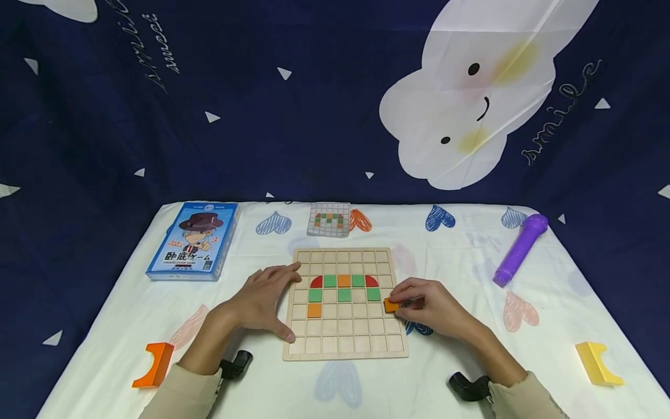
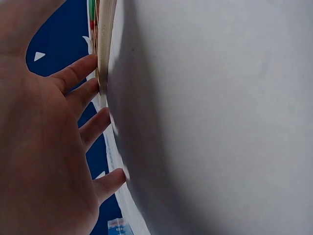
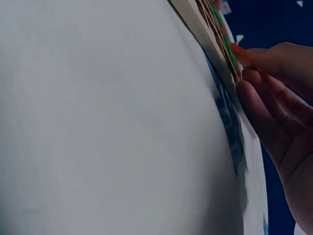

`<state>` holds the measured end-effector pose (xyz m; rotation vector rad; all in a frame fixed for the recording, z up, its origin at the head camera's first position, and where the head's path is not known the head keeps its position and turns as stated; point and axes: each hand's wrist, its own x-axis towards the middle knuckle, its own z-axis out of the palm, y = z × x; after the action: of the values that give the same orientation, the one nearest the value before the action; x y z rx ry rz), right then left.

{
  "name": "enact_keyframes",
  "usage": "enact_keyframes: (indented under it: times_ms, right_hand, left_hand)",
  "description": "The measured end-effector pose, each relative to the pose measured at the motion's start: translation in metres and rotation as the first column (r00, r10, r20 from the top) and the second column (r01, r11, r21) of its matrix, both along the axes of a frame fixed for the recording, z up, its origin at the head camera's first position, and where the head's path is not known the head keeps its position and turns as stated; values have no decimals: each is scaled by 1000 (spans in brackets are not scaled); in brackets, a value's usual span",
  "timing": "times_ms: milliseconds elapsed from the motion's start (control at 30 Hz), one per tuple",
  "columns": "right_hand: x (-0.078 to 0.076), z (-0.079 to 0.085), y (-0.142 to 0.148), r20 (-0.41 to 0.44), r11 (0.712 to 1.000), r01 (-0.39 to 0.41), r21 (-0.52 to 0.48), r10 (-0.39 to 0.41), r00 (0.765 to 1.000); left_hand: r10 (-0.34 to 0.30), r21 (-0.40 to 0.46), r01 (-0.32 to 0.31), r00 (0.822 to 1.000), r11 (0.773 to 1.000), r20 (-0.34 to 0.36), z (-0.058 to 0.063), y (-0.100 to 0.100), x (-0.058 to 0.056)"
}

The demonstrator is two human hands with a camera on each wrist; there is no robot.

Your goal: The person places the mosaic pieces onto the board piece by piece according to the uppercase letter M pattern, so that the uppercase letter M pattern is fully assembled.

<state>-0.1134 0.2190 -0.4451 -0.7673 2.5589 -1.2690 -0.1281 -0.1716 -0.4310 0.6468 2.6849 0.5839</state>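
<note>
A wooden grid board (image 1: 348, 345) lies on the table with red, green and orange tiles set in some of its squares. My right hand (image 1: 433, 305) pinches an orange square tile (image 1: 390, 305) between thumb and fingers, over the board's right edge. In the right wrist view the orange tile (image 3: 238, 49) shows at the fingertips, close by the board's side. My left hand (image 1: 264, 299) is spread, its fingertips and thumb resting at the board's left edge. An orange tile (image 1: 314, 311) sits below a green tile (image 1: 316, 295) at the left of the pattern.
Behind the board lies a small pattern card (image 1: 328, 220). A blue game box (image 1: 193, 241) is at the back left, a purple stick (image 1: 520, 250) at the back right. An orange block (image 1: 154, 365) and a yellow block (image 1: 598, 364) stand near the front sides.
</note>
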Motion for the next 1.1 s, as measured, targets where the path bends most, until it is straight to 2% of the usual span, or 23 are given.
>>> enact_keyframes:
  times_ms: [233, 433, 867, 1100]
  right_hand:
    - [0, 0, -14, 14, 999, -45, -28, 45, 999]
    - [0, -1, -21, 20, 998, -63, -14, 63, 998]
    - [-2, 2, -31, -11, 996, -51, 67, 52, 999]
    - [-1, 1, -32, -5, 996, -47, 79, 47, 999]
  left_hand:
    - [-7, 1, 7, 1000, 1000, -1, 1, 0, 0]
    - [-7, -2, 7, 1000, 1000, -3, 0, 0, -1]
    - [-11, 6, 11, 1000, 1000, -11, 1, 0, -1]
    - [-9, 2, 9, 1000, 1000, -4, 2, 0, 0]
